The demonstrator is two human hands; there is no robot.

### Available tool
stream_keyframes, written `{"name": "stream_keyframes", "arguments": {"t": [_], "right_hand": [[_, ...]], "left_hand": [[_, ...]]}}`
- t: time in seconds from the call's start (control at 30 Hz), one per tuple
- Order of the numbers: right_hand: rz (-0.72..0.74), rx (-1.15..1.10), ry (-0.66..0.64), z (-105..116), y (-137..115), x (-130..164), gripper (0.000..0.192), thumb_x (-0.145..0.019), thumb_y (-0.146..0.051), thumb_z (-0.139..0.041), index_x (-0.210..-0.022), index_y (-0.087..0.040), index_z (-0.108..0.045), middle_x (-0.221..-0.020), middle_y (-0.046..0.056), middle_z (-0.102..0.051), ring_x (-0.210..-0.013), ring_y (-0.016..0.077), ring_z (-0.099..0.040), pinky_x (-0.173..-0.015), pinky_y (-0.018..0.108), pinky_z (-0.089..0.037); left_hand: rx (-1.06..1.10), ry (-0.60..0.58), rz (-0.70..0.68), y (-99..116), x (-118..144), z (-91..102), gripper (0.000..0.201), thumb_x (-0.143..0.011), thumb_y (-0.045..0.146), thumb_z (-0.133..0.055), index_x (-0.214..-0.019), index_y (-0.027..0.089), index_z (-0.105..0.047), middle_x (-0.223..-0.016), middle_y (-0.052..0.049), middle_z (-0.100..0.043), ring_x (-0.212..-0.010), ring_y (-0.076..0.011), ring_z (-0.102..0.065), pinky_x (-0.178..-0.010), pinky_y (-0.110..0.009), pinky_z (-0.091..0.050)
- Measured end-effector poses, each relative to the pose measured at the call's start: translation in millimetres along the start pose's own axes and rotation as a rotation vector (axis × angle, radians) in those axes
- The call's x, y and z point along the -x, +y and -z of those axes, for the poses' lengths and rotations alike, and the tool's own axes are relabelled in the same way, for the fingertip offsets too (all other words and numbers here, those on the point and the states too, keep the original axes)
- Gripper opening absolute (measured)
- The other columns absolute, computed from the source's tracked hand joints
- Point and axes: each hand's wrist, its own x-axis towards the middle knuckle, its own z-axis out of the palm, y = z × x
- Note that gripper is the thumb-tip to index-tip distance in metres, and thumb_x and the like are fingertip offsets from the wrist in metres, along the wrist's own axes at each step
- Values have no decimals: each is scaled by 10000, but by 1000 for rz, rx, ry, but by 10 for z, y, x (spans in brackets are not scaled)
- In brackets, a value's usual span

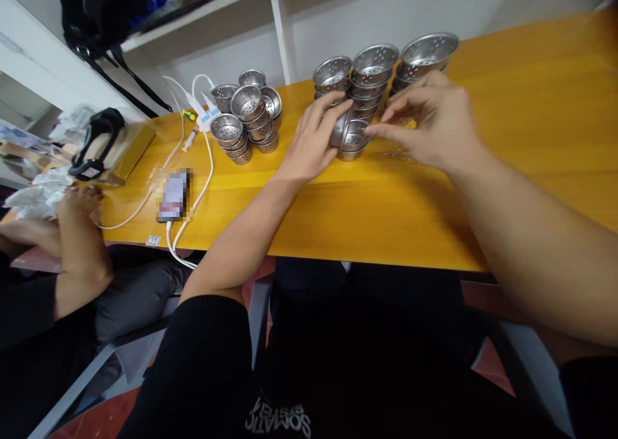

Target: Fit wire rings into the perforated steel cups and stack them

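My left hand [313, 136] is closed around a small perforated metal strainer cup [340, 129], which is tilted on its side against another strainer cup [355, 144] on the table. My right hand [429, 120] hovers just to the right, with thumb and fingers apart and the thumb tip close to that cup's rim. Whether the thumb touches the rim I cannot tell. Behind my hands rise stacks of larger strainer cups, one at the left [332, 72], one in the middle [375, 62] and one at the right [429, 51], partly covered by my right hand.
Several stacks of smaller strainer cups [247, 104] stand left of my hands. A phone [174, 196] with white cables lies on the yellow table [338, 223]. Farther left are a cardboard box [128, 152] and a co-worker's hand [80, 201]. A white shelf [282, 27] borders the back.
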Motion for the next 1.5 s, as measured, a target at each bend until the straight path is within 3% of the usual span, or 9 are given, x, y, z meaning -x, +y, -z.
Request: {"name": "stream_keyframes", "arguments": {"t": [0.13, 0.23, 0.37, 0.5, 0.63, 0.77, 1.0, 1.2, 1.5], "right_hand": [[-36, 135, -90, 215, 336, -59, 484, -896, -679, -865, -936, -211, -748, -1208, 188, -685, -928, 270, -680, -942, 510, -615], [-36, 364, -335, 322, 692, -132, 387, -835, -551, -943, -852, -234, -721, -993, 137, -708, -869, 282, -639, -863, 522, -572], [-129, 463, -503, 326, 904, -181, 352, -820, -516, -949, -868, -244, -730, -922, 116, -720, -798, 273, -635, -752, 477, -539], [-43, 374, -383, 226, 688, -101, 456, -918, -613, -847, -1145, -226, -764, -1169, 165, -754, -999, 327, -712, -917, 536, -598], [156, 151, -222, 57, 371, 4, 673, -1034, -743, -655, -1528, -288, -620, -1341, 126, -726, -1142, 320, -737, -1062, 549, -612], [228, 137, -198, -73, 227, 40, 526, -1083, -709, -576, -1418, -322, -699, -1314, 120, -715, -1214, 351, -722, -1103, 595, -610], [163, 97, -132, -115, 300, 15, 414, -1086, -664, -596, -1238, -321, -769, -1196, 133, -715, -1089, 344, -725, -1003, 605, -640], [164, 98, -180, -126, 361, 8, 485, -1055, -692, -652, -1271, -271, -759, -1207, 144, -724, -1012, 305, -739, -996, 564, -629], [81, 70, -155, -130, 251, 37, 305, -1062, -615, -678, -1177, -355, -788, -1213, 72, -804, -1046, 334, -787, -1024, 625, -640]], "left_hand": [[72, 110, 120, -186, 46, -74, 944, -886, 798, -741, -1652, 360, -405, -1721, -127, -452, -1709, -388, -360, -1466, -552, -252], [199, 171, 221, -345, 58, -244, 1035, -904, 889, -632, -1693, 339, -248, -1716, -150, -464, -1648, -356, -468, -1406, -547, -371], [336, 148, 229, -470, 24, -464, 966, -945, 924, -492, -1639, 293, -263, -1683, -157, -495, -1546, -276, -598, -1330, -484, -487], [367, 182, 178, -424, -18, -517, 1022, -877, 935, -607, -1586, 235, -379, -1681, -191, -514, -1542, -285, -597, -1335, -454, -495], [369, 163, 154, -365, -46, -502, 941, -895, 821, -707, -1572, 225, -438, -1661, -184, -583, -1550, -322, -592, -1318, -479, -510], [426, 142, 86, -407, -69, -553, 820, -963, 702, -673, -1573, 219, -412, -1652, -173, -591, -1518, -283, -632, -1320, -463, -524], [357, 118, 67, -347, -61, -547, 588, -998, 496, -700, -1464, 177, -539, -1551, -172, -666, -1473, -251, -664, -1348, -419, -508], [336, 127, 97, -310, -58, -494, 589, -980, 482, -727, -1437, 140, -583, -1505, -187, -708, -1435, -247, -684, -1308, -397, -526], [401, 113, 103, -318, -75, -516, 639, -966, 552, -741, -1422, 141, -563, -1490, -197, -719, -1381, -241, -726, -1261, -377, -551]]}}
